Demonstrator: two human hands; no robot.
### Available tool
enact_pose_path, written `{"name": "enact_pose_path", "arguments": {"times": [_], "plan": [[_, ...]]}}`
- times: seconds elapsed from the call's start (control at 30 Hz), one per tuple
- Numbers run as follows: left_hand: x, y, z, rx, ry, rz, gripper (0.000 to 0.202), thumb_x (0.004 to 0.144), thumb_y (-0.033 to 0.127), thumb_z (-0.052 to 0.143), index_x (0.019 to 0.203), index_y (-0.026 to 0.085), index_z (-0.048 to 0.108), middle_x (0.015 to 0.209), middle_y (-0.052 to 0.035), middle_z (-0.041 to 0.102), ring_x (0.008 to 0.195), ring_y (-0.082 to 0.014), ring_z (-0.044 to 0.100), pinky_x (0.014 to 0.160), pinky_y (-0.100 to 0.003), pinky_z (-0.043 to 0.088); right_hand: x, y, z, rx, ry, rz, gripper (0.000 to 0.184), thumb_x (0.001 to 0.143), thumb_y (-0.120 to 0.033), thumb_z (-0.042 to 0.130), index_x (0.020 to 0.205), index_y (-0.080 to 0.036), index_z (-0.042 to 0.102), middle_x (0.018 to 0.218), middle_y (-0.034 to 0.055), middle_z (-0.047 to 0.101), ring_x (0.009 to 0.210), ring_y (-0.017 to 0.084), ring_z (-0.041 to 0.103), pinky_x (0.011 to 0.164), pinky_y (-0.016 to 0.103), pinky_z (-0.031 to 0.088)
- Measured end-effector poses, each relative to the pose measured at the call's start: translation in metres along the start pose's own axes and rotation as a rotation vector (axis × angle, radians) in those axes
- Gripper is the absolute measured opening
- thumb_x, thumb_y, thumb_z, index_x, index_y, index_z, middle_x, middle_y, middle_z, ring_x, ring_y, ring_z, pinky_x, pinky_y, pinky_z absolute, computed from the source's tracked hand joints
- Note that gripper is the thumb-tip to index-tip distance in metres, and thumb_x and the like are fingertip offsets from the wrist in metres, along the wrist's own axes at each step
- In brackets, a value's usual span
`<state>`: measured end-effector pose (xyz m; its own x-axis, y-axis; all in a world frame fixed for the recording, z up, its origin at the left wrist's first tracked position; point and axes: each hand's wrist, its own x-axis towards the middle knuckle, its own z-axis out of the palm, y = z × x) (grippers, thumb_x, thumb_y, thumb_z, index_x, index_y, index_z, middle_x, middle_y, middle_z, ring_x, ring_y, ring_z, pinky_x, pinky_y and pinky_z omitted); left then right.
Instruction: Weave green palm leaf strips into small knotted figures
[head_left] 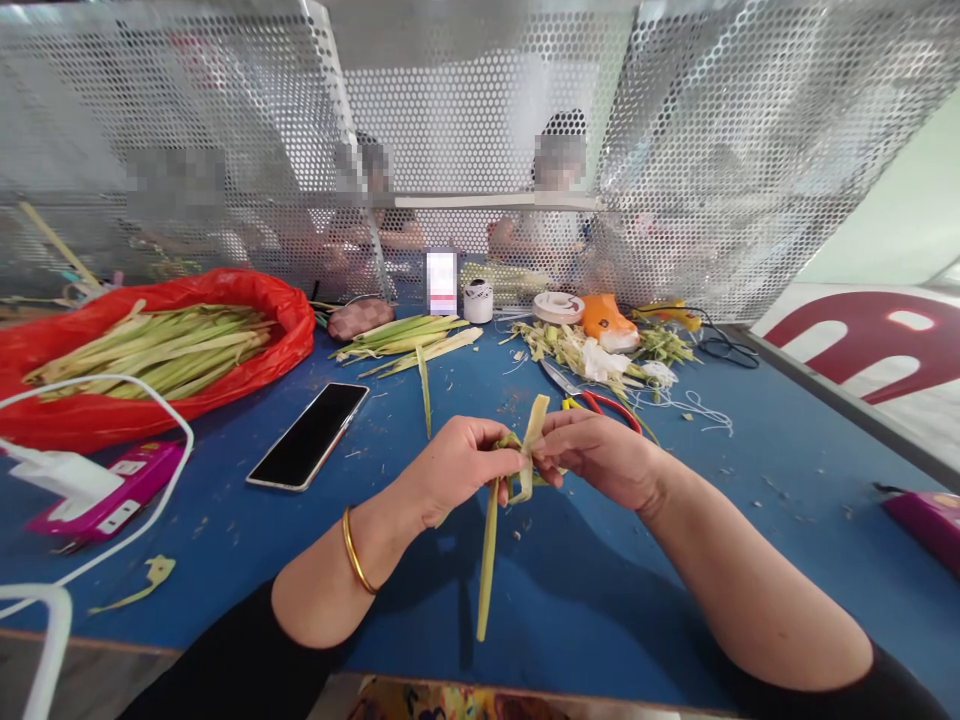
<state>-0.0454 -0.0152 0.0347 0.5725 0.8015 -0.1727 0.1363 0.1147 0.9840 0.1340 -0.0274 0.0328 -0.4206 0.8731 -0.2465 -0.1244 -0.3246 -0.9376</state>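
Over the middle of the blue table, my left hand and my right hand meet around a folded pale-green leaf strip. One long end hangs down from my left hand, and a short pale end sticks up between the hands. My left thumb and fingers press on the folded part. The right fingertips pinch the strip beside it; the exact folds are partly hidden by my fingers. Just behind my right hand lie scissors with red and yellow handles. A single leaf strip lies behind my left hand.
A red plastic bag of leaf strips, a phone and a purple power strip with a white cable are at left. Leaf scraps, thread and a tape roll lie behind. A perforated metal screen stands at the back.
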Motion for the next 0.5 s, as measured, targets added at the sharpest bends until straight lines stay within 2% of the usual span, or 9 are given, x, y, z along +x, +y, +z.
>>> {"name": "enact_pose_path", "arguments": {"times": [0.13,0.23,0.4,0.5], "plan": [[-0.001,0.002,0.0,-0.01,0.007,-0.009,0.011,0.07,0.021,0.065,0.064,0.013,0.061,0.055,0.0001,0.061,0.043,-0.0088,0.053,0.048,-0.022,0.045,0.0,-0.001,0.0,0.061,0.013,0.041,0.004,0.058,-0.018,0.065,0.056,-0.014,0.064,0.051,-0.0006,0.056,0.046,0.009,0.045,0.048,0.025,0.035],[0.0,0.001,0.0,0.001,0.01,-0.015,0.012,0.07,0.021,0.064,0.062,0.014,0.06,0.054,0.0003,0.06,0.043,-0.0091,0.053,0.048,-0.023,0.045,-0.002,-0.006,-0.002,0.124,0.022,0.034,0.01,0.061,-0.02,0.064,0.054,-0.015,0.059,0.053,-0.0019,0.051,0.046,0.008,0.041,0.048,0.024,0.034],[0.001,-0.002,0.0,0.022,0.007,-0.036,0.013,0.072,0.019,0.063,0.06,0.014,0.059,0.054,-0.0001,0.061,0.043,-0.0086,0.054,0.051,-0.022,0.045,-0.009,-0.019,-0.009,0.205,0.097,-0.144,0.009,0.069,-0.02,0.059,0.06,-0.018,0.056,0.062,-0.0014,0.049,0.053,0.01,0.044,0.061,0.028,0.042],[0.001,-0.003,0.001,0.05,0.02,-0.033,0.015,0.072,0.02,0.063,0.059,0.014,0.059,0.052,0.0007,0.059,0.044,-0.0089,0.054,0.052,-0.023,0.045,-0.009,-0.026,-0.019,0.212,0.301,-0.322,0.009,0.072,-0.023,0.054,0.063,-0.021,0.053,0.063,-0.0012,0.049,0.054,0.013,0.044,0.068,0.033,0.046]]}}
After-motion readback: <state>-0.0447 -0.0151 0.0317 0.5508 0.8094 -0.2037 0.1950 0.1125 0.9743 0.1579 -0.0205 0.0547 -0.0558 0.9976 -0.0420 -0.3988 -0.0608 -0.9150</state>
